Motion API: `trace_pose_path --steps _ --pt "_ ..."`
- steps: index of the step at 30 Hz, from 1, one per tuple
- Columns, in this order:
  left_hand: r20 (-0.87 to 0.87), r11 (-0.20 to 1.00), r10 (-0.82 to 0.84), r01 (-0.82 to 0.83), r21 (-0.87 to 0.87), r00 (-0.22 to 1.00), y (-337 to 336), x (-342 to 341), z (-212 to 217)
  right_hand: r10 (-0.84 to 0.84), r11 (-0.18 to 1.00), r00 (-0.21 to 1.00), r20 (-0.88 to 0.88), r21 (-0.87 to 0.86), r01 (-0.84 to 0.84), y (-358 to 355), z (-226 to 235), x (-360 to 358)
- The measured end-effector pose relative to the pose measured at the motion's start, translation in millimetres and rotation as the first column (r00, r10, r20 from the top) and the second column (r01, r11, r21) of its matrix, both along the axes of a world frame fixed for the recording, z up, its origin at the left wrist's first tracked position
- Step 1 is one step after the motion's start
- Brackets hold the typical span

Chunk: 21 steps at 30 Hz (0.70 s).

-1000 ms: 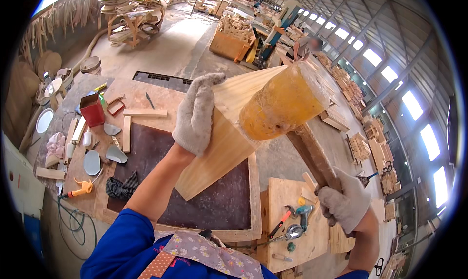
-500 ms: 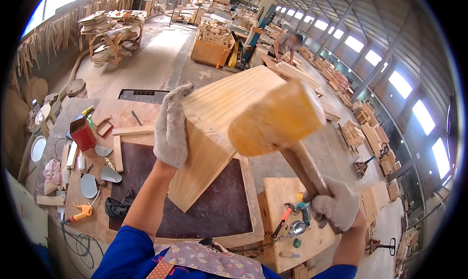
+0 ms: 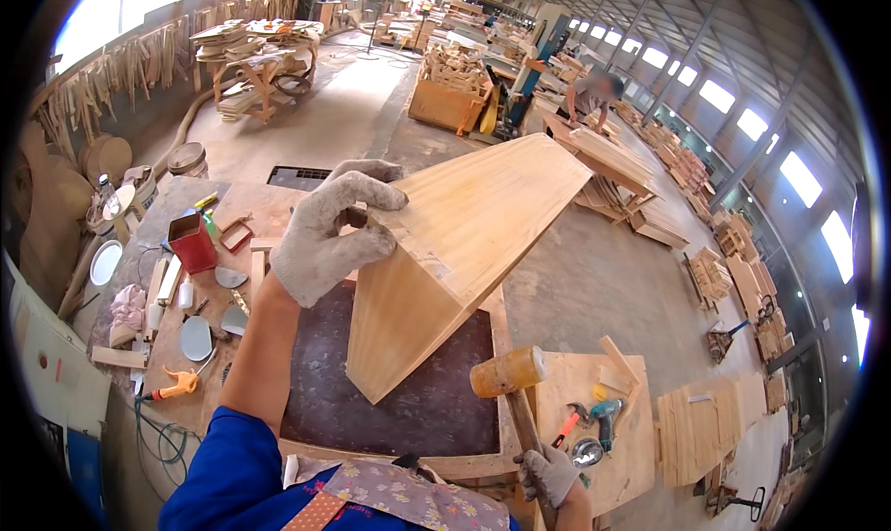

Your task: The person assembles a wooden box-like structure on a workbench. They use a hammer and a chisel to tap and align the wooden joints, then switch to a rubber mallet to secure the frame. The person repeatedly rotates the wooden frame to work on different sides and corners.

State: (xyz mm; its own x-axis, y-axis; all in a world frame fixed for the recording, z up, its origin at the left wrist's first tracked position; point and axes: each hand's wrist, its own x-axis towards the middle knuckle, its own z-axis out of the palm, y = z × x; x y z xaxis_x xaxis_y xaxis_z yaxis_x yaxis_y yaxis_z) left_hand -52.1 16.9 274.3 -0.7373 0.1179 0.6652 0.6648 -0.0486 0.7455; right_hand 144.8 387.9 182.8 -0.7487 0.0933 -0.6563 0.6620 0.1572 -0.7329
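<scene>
A tapered pale wooden box point(image 3: 464, 225) stands tilted over the dark panel of the bench, its narrow end low. My gloved left hand point(image 3: 334, 225) grips its upper left corner, fingers curled over the top and thumb on the near side. Low at the right, my gloved right hand point(image 3: 549, 475) is closed round the handle of a mallet point(image 3: 509, 373) with a yellowish head. The mallet head is apart from the box, below and right of it. The underside of the box is hidden.
Left on the bench lie a red container point(image 3: 192, 243), an orange air blow gun point(image 3: 178, 382) and wood strips. A side table point(image 3: 613, 485) at right holds a drill point(image 3: 606, 421) and hammer. Farther back, another person point(image 3: 591, 95) leans over stacked boards.
The mallet has swung down and right, away from the box, with my right hand. My left hand has shifted from lying along the box's side to curling over its corner. The view has turned slightly.
</scene>
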Motion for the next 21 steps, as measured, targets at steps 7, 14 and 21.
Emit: trace_pose_path --steps 7,14,21 --pt "-0.090 0.988 0.051 -0.037 0.152 0.995 9.4 5.3 0.5 -0.062 0.998 0.998 0.009 0.028 0.062 0.2 -14.8 -6.2" --pt "-0.102 0.982 0.088 -0.069 0.178 0.991 9.9 9.4 -3.0 -0.054 0.998 0.999 -0.008 0.029 0.054 -2.5 -22.2 -9.2" --pt "0.130 0.950 0.021 -0.060 0.306 0.991 20.1 21.0 -14.1 0.004 0.996 0.996 -0.089 0.094 0.004 -4.5 -10.2 -7.3"
